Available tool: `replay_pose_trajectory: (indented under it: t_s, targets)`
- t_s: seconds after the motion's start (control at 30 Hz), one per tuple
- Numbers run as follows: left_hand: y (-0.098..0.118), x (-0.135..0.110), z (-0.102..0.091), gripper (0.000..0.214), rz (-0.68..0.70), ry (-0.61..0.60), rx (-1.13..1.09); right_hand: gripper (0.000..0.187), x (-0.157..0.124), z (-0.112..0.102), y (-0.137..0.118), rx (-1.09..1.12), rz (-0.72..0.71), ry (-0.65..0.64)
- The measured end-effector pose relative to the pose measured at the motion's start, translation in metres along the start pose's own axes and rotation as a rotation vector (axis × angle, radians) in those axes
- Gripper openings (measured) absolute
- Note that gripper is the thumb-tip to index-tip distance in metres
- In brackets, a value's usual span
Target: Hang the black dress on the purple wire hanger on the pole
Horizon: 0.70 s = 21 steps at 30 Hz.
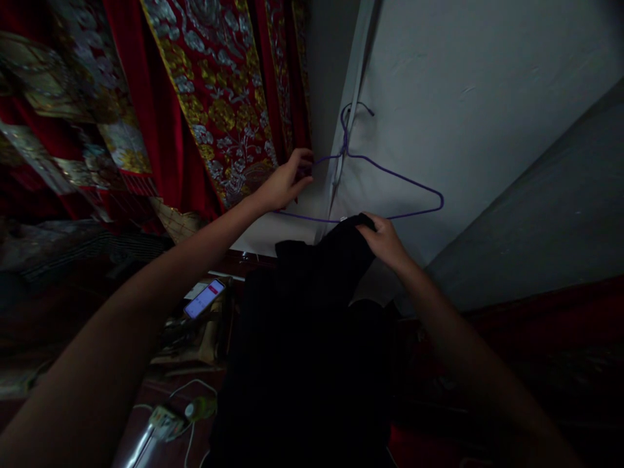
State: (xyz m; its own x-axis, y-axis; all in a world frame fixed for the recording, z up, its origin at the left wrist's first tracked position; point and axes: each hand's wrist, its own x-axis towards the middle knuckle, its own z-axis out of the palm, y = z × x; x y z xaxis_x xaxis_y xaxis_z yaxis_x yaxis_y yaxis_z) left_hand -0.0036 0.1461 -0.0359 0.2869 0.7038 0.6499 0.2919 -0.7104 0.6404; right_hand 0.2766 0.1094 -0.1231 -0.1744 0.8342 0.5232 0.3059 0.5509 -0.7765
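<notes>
A purple wire hanger (394, 173) is up against the pale wall, its hook next to a narrow white strip. My left hand (285, 182) is at the hanger's left shoulder, fingers curled round the wire and thumb lower down. Below the hanger's bottom bar, my right hand (383, 239) pinches the upper edge of a black garment (326, 266). A small white tag shows at that edge. The garment's lower part merges into the dark, so its kind and full outline cannot be made out.
Red cloth with gold and silver embroidery (214, 97) hangs at the left. Lower left are a lit phone (205, 299), a power strip (166, 422) with white cables, and a small greenish bottle (201, 408). A pale wall (487, 97) stands at the right.
</notes>
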Motion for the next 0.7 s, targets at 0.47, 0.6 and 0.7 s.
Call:
replay_pose_trajectory:
  t_s: [0.47, 0.6, 0.7]
  targets:
    - [-0.084, -0.144, 0.057, 0.042, -0.651, 0.063, -0.009, 0.018, 0.008, 0.007, 0.002, -0.104, -0.047, 0.034]
    - [-0.077, -0.128, 0.111, 0.066, -0.334, -0.233, -0.125, 0.019, 0.005, 0.018, -0.007, -0.025, -0.011, 0.033]
    - [-0.073, -0.119, 0.125, 0.046, -0.318, -0.501, -0.210, 0.018, 0.004, 0.017, -0.012, 0.006, 0.023, 0.007]
